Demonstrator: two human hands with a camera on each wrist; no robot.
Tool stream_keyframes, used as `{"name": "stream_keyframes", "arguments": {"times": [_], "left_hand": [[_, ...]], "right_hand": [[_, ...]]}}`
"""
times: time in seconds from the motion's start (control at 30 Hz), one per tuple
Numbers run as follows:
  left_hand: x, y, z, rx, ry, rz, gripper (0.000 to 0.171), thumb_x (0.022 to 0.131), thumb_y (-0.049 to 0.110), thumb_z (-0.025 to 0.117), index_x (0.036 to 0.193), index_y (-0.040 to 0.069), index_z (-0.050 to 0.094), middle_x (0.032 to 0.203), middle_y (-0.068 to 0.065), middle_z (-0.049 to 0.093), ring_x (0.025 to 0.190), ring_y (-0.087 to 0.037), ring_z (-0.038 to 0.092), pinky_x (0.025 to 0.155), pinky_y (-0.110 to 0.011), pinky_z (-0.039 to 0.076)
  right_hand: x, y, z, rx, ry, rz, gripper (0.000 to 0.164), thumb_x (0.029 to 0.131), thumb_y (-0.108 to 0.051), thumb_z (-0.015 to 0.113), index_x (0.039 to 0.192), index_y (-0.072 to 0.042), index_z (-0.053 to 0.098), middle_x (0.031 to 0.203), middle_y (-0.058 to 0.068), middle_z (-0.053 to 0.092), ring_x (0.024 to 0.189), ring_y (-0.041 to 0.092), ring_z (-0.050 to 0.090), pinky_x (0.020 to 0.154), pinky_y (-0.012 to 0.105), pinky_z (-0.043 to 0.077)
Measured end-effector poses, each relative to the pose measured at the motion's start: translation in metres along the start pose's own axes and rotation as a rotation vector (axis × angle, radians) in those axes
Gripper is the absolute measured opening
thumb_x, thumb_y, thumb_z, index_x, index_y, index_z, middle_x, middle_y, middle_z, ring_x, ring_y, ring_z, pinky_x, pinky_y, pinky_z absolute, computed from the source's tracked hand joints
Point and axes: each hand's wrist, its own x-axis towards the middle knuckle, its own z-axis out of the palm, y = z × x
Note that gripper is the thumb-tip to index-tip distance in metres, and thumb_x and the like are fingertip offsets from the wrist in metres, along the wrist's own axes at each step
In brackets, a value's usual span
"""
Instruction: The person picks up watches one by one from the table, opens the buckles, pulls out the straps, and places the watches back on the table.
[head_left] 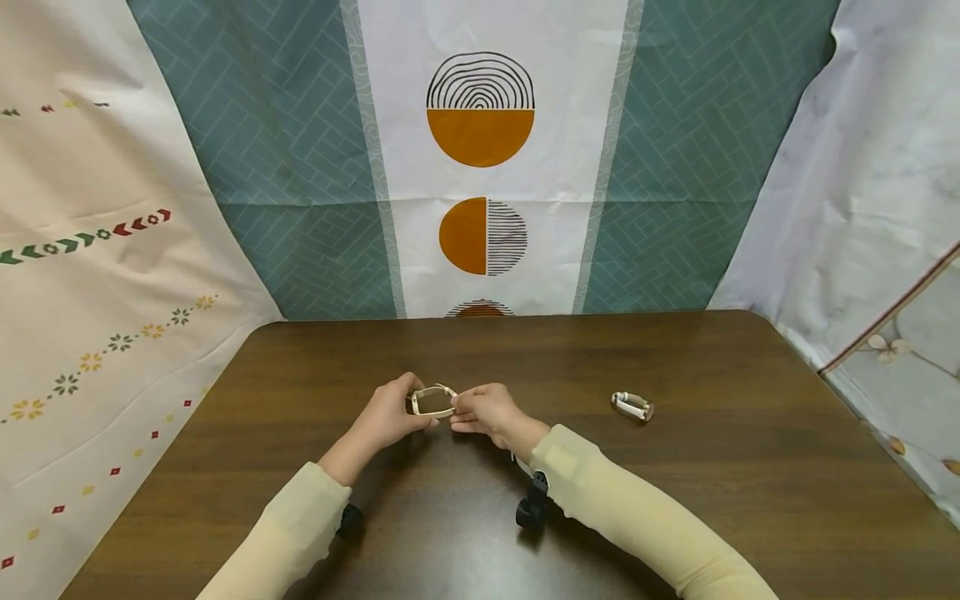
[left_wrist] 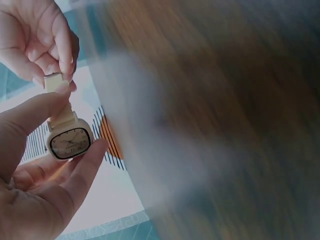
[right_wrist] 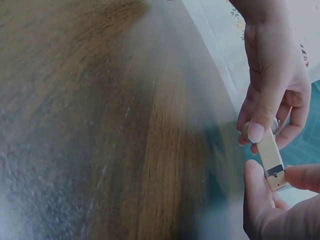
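A cream wristwatch (left_wrist: 71, 143) with a rounded square case, black-rimmed dial and cream strap is held up in front of me by both hands. My left hand (head_left: 388, 414) grips it at the case, its thumb over the strap beside the dial in the left wrist view. With thumb and fingers, my right hand (head_left: 491, 412) pinches the strap (right_wrist: 270, 159) near its end, where a dark band crosses it. The strap forms a loop between the two hands in the head view. Part of the strap end is hidden behind the right fingers.
A second watch (head_left: 632, 407), its pale strap looped, lies on the brown wooden table (head_left: 720, 492) to the right of my hands. Patterned cloth (head_left: 315, 167) hangs behind the table's far edge, with pale cloths at both sides.
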Motion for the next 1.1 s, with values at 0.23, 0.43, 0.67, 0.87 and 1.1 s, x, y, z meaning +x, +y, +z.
{"name": "stream_keyframes", "arguments": {"times": [0.23, 0.43, 0.67, 0.87, 1.1], "left_hand": [[-0.001, 0.006, 0.002, -0.107, 0.004, -0.016, 0.042, 0.071, 0.007, 0.082, 0.103, -0.003, 0.056, 0.093, -0.017, 0.066, 0.081, -0.024, 0.065, 0.067, -0.032, 0.054], [0.001, 0.008, 0.005, -0.151, -0.016, -0.052, 0.038, 0.078, 0.015, 0.077, 0.106, -0.002, 0.057, 0.092, -0.012, 0.065, 0.085, -0.021, 0.064, 0.069, -0.033, 0.054], [0.0, 0.013, 0.006, -0.177, 0.001, -0.084, 0.024, 0.089, 0.022, 0.066, 0.1, 0.001, 0.063, 0.094, -0.01, 0.067, 0.087, -0.022, 0.064, 0.073, -0.035, 0.054], [-0.001, 0.014, 0.007, -0.25, -0.011, -0.068, 0.02, 0.091, 0.015, 0.063, 0.1, -0.003, 0.065, 0.087, -0.013, 0.069, 0.078, -0.022, 0.064, 0.067, -0.031, 0.053], [0.003, 0.017, 0.006, -0.356, -0.07, -0.031, 0.024, 0.092, 0.013, 0.061, 0.103, -0.008, 0.065, 0.085, -0.016, 0.068, 0.076, -0.028, 0.064, 0.07, -0.039, 0.056]], "right_hand": [[-0.001, -0.001, -0.006, 0.037, 0.023, -0.051, 0.028, 0.089, 0.008, 0.051, 0.112, 0.025, 0.051, 0.076, 0.009, 0.057, 0.064, 0.012, 0.06, 0.072, 0.028, 0.058], [-0.004, -0.004, -0.014, 0.033, 0.023, -0.053, 0.029, 0.089, 0.009, 0.05, 0.113, 0.025, 0.051, 0.082, 0.011, 0.057, 0.066, 0.01, 0.06, 0.072, 0.024, 0.057], [-0.01, -0.002, -0.025, 0.01, 0.012, -0.052, 0.029, 0.092, 0.005, 0.053, 0.115, 0.022, 0.052, 0.088, 0.015, 0.058, 0.066, 0.011, 0.061, 0.071, 0.024, 0.057], [-0.015, -0.001, -0.03, 0.005, -0.011, -0.073, 0.03, 0.092, 0.004, 0.054, 0.116, 0.022, 0.051, 0.089, 0.011, 0.057, 0.068, 0.01, 0.062, 0.073, 0.024, 0.057], [-0.019, -0.008, -0.039, -0.005, -0.016, -0.111, 0.033, 0.092, 0.005, 0.054, 0.119, 0.023, 0.049, 0.092, 0.012, 0.058, 0.069, 0.007, 0.061, 0.072, 0.022, 0.057]]}}
